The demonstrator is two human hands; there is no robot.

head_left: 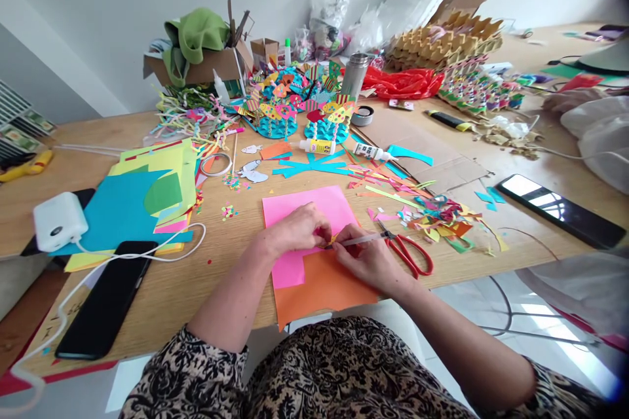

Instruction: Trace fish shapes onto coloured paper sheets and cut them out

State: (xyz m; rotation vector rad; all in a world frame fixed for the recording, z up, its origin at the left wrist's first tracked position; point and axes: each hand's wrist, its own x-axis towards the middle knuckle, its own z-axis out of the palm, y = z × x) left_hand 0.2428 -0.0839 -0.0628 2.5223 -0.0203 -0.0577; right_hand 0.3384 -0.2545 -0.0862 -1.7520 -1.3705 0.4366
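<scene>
Table (184, 285) of pale wood carries everything, its near edge running just before the person's lap. Along the far edge stand egg trays (445, 39) toward the right, and a box (196, 71) toward the left with a green cloth (199, 36) over it. Cardboard (437, 144) lies flat on the right half. Near the left end, a blue sheet (115, 203) tops part of a pile of coloured paper. At the middle of the near edge lies an orange sheet (324, 285), with a pink sheet (289, 268) over much of it.

One black phone (105, 301) rests by the near left corner, another (560, 209) toward the right end. Both hands work above the sheets, close together. The left hand (301, 228) is bent narrow, fingertips pinched at a tiny yellow piece; the right hand (366, 255) grips a pale stick (363, 238) between thumb and fingers, slanting across it. Red-handled scissors (405, 254) lie just beside the right hand, near the same edge. Smallest is the yellow piece (335, 238), between the two sets of fingertips over the sheets; which hand bears it, I cannot tell.
</scene>
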